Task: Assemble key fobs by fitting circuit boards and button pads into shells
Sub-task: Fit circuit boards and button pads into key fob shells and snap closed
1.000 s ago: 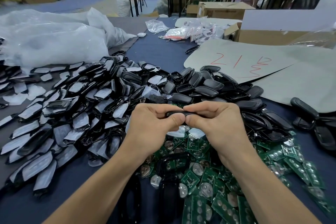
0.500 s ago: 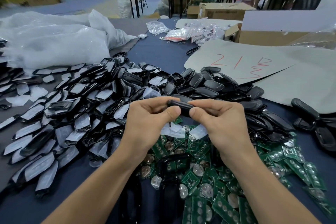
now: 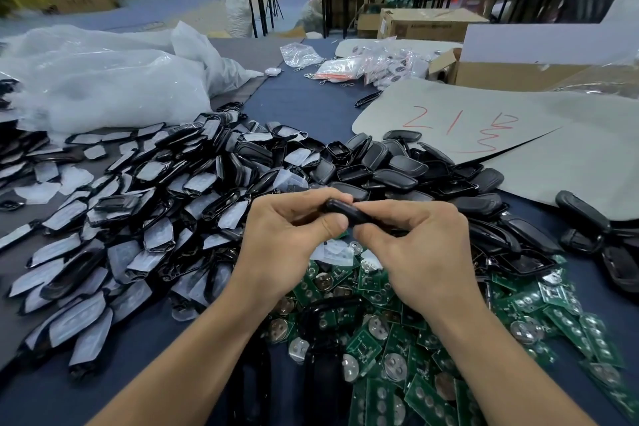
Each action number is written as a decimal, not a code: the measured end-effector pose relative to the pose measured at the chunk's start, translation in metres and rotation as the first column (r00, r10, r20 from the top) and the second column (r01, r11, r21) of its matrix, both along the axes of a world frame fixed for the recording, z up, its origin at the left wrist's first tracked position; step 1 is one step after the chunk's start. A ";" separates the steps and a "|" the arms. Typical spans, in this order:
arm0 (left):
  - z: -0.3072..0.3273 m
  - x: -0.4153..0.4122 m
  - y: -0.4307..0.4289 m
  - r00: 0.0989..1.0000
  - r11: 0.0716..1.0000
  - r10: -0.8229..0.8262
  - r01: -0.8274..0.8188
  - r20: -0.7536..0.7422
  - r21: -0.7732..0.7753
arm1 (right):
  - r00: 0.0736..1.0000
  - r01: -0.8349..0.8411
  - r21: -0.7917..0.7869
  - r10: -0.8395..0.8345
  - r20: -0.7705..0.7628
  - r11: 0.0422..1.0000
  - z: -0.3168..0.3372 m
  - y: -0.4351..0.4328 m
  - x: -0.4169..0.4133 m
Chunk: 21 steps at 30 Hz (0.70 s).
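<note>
Both hands mid-air over the table (image 3: 304, 107): left hand (image 3: 287, 239) and right hand (image 3: 418, 249) pinch one black fob (image 3: 345, 213) betw. thumb and fingers, one end each. Green PCBs (image 3: 425, 356) piled below, shells w/ pads (image 3: 145, 204) heaped left.

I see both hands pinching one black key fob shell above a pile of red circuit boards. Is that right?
Not quite. The head view shows the circuit boards are green, not red. The left hand and right hand do pinch one black key fob shell above them.
</note>
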<state>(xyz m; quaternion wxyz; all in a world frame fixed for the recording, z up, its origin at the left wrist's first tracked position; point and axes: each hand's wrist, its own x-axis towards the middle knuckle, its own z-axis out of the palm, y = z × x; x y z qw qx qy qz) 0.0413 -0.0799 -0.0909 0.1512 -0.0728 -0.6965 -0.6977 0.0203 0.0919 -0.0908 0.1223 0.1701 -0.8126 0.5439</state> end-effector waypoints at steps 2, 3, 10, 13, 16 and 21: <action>-0.003 0.001 0.001 0.999 0.996 0.039 -0.037 0.014 -0.083 | 0.999 -0.042 0.130 0.044 -0.006 0.991 -0.001 0.002 -0.002; -0.005 0.003 0.002 0.998 0.984 0.058 -0.058 -0.001 -0.171 | 0.998 -0.062 0.217 0.066 -0.013 0.974 -0.001 0.003 -0.003; -0.004 0.004 0.012 0.996 0.987 0.044 -0.055 -0.078 -0.149 | 0.988 -0.152 0.220 0.149 0.029 0.964 -0.006 0.002 -0.001; -0.004 0.003 0.012 0.998 0.999 0.042 -0.043 -0.045 -0.030 | 0.986 -0.166 0.176 0.158 0.061 0.970 -0.009 -0.004 0.000; 0.001 0.002 0.010 0.999 0.999 -0.022 0.020 0.040 0.047 | 0.973 -0.177 0.017 0.172 0.156 0.984 -0.010 -0.005 -0.001; 0.002 0.005 0.016 0.986 0.973 -0.131 0.108 0.102 0.203 | 0.906 -0.202 -0.347 0.309 0.289 0.916 -0.008 -0.002 -0.007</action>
